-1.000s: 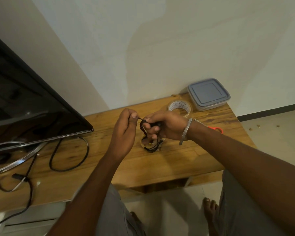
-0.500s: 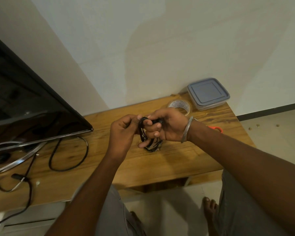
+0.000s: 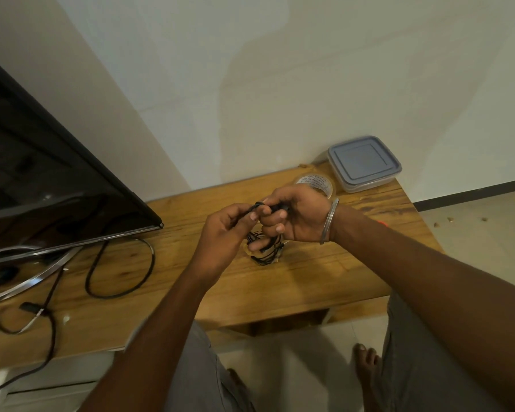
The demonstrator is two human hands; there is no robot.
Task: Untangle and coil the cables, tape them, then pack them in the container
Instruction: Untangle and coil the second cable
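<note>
Hands: two bare hands, held close together above the long wooden table.
Left hand: thumb and forefinger pinched together on the top strand of the thin black cable bundle.
Right hand: fingers curled and clamped round the upper part of the same bundle; one silver metal bangle sits on its wrist.
Cable count: one bundle in the grip, several loops; the exact number of strands is too small to tell.
Cable position: between the two hands at the top, its loops hanging below the right hand's fingers, down to or just above the tabletop; contact with the wood cannot be told.
Cable axis: the coil's long axis runs roughly up and down, from the pinch toward the table; the short held strand runs across, from one hand to the other.
Beyond the right hand: one roll of clear tape with printed core, lying flat just behind the knuckles.
Further beyond: one square clear plastic container with a grey-blue lid, lid on, at the table's far corner by the wall.
Left of the grip: one black flat screen on a curved silver stand, with a looped black power lead lying on the wood well apart from the hands.
</note>
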